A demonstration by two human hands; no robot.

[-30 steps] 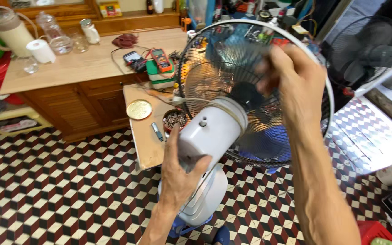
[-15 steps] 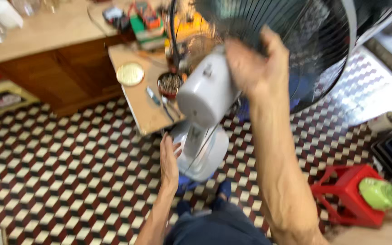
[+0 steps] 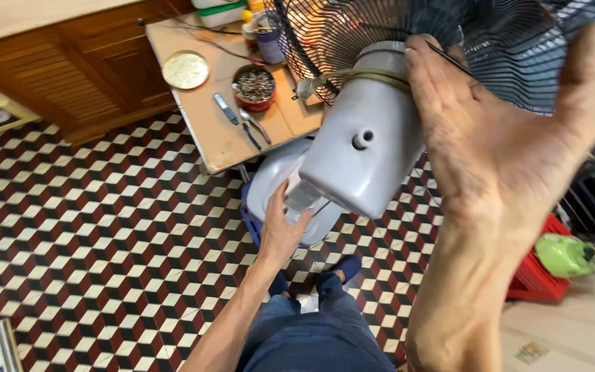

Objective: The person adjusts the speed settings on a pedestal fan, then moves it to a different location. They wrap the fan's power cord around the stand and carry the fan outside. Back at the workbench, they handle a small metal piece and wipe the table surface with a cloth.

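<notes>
Your right hand (image 3: 504, 145) fills the 3 o'clock side of the view, palm toward you, fingers held together and laid over the top of the grey motor housing (image 3: 363, 141) where it meets the black wire guard (image 3: 352, 34), thumb raised apart at 1 o'clock; whether the fingertips curl round the guard you cannot tell. The housing sits just right of centre, tilted, with a small round knob (image 3: 362, 139) facing you. Your left hand (image 3: 282, 231) reaches down just below centre, fingers slightly spread, touching the fan's neck and round pale base (image 3: 270, 186) on the patterned tile floor (image 3: 91, 241). At 11 o'clock, a low wooden table (image 3: 222, 141) bears a red tin of screws (image 3: 253, 85), a round lid (image 3: 185, 69) and pliers (image 3: 251, 127).
</notes>
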